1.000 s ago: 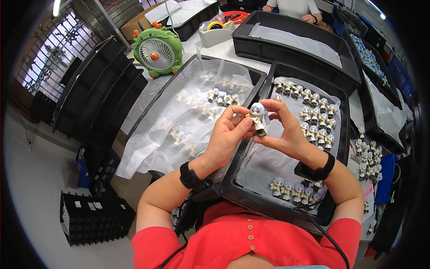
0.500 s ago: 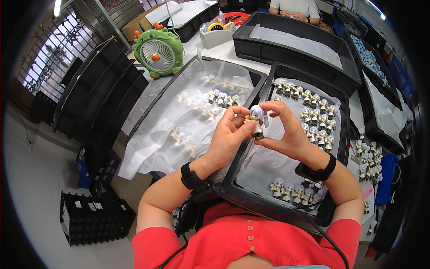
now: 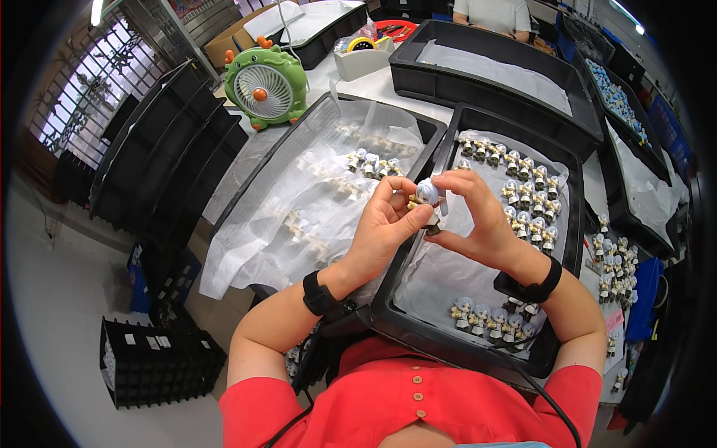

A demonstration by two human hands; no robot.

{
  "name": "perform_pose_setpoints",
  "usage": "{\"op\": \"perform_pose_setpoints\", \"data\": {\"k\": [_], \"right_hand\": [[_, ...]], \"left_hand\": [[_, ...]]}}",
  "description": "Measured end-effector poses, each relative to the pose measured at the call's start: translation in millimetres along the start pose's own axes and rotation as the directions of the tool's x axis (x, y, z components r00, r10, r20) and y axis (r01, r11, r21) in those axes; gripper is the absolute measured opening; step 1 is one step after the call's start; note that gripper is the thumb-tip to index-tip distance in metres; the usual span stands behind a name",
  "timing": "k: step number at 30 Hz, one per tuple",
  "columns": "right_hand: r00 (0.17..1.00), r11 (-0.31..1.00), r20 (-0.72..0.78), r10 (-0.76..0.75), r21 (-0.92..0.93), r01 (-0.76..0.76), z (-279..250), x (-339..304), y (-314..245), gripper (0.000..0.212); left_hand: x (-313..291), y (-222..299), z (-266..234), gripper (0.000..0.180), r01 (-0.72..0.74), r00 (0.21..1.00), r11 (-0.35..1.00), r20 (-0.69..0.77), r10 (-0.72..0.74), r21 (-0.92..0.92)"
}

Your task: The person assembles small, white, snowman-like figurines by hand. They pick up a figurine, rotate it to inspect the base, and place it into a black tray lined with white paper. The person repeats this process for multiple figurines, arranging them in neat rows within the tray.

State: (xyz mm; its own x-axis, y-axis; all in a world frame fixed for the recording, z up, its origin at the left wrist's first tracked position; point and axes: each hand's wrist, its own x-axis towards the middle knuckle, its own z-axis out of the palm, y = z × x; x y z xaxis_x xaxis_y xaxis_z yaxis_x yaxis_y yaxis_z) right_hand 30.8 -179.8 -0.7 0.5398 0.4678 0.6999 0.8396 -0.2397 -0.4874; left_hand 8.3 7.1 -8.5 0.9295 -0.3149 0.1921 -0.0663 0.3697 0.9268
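Observation:
A small figurine (image 3: pixel 429 196) with pale blue-grey hair and a white outfit is held up between my hands, above the inner edges of two black trays. My left hand (image 3: pixel 388 220) pinches it at the front and side. My right hand (image 3: pixel 478 216) grips it with the fingers at the head and the thumb at the dark feet. Below my right hand lies the right tray (image 3: pixel 381 295), lined with white sheet, where several like figurines (image 3: pixel 525 196) stand in rows along the right side and several more (image 3: pixel 489 319) near the front edge.
The left tray (image 3: pixel 261 164) holds figurines partly veiled by a thin white sheet (image 3: pixel 246 250). A green fan (image 3: pixel 265 84) stands behind it. Another black tray (image 3: pixel 485 63) is at the back, before a person (image 3: pixel 493 13). More figurines (image 3: pixel 617 269) crowd the table at right. Black crates (image 3: pixel 157 160) rise at left.
The figurine tilts slightly in my fingers, its feet shifting a little to the right. My hands stay nearly in place. The person at the back has lowered their hands.

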Motion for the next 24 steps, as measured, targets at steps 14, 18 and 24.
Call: {"op": "perform_pose_setpoints", "data": {"k": [14, 18, 24], "right_hand": [[1.000, 0.999, 0.011, -0.010, -0.043, 0.011, 0.5, -0.5, -0.3, 0.068], [1.000, 0.999, 0.016, -0.001, -0.044, 0.002, 0.4, -0.9, -0.2, 0.069], [1.000, 0.999, 0.017, -0.002, -0.042, 0.003, 0.7, -1.0, 0.4, 0.069]], "left_hand": [[0.0, 1.0, 2.3, 0.025, 0.015, 0.999, 1.000, -0.037, -0.014, 0.026], [-0.4, 2.1, 2.2, 0.025, 0.020, 0.999, 0.999, -0.032, -0.019, 0.028], [0.0, 1.5, 2.2, 0.026, 0.048, 0.998, 0.998, -0.031, -0.047, 0.035]]}}
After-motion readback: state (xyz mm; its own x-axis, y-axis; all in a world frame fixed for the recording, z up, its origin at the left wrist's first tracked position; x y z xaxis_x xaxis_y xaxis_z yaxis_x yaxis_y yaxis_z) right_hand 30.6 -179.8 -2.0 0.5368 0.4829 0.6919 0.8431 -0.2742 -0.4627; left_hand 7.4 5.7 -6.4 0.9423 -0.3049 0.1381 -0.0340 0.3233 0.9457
